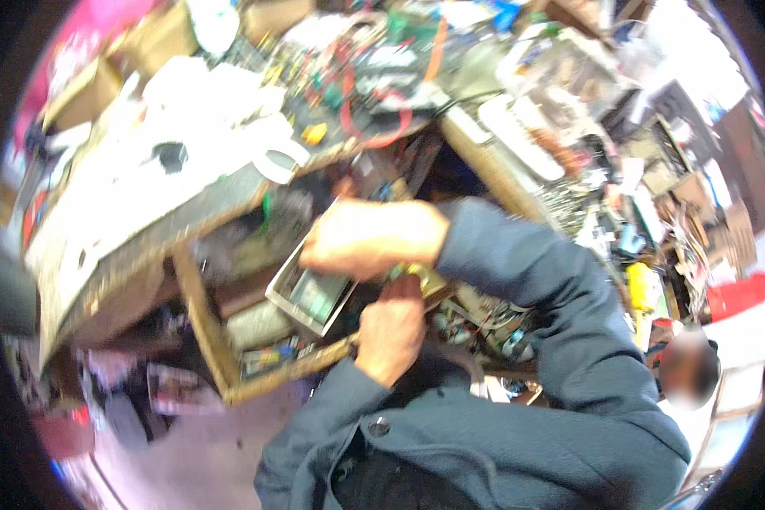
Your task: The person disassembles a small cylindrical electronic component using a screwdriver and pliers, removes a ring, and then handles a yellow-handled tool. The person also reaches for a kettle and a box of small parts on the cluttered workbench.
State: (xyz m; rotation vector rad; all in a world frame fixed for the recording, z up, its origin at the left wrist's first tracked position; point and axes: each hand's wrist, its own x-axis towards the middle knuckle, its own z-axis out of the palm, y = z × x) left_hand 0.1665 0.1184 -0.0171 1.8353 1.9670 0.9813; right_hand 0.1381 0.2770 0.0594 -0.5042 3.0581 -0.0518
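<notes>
head view: the thing in hand is a flat, grey, rectangular metal tray-like case [308, 293] with a raised rim, tilted so that its open face turns up and to the left; inside it a greenish panel shows, blurred, and its make cannot be told. it sits in the middle of the picture, half out of the open front of a wooden shelf frame [200, 310] beneath the workbench. the right hand [372, 236] lies over the far right end of the case, knuckles up, fingers curled down around its rim in a closed hold. the left hand [391, 327] comes up from below, just right of the case; its fingertips are closed on a small yellowish part [418, 272] at the case's right edge, though how firmly cannot be told through the blur. both forearms wear blue-grey sleeves [518, 272]; the right one arches in from the right, the left one rises from the near edge.

inside the shelf frame, near and left of the case, lie a pale boxy unit [259, 327] and a row of small coloured bits along the bottom rail. the workbench top [144, 221] runs far and left, strewn with white paper scraps and a roll of white tape [280, 161]. farther off, red cable [374, 127] coils among circuit boards. to the right, a pile of loose parts includes a yellow object [640, 285] and a red box [739, 296].
</notes>
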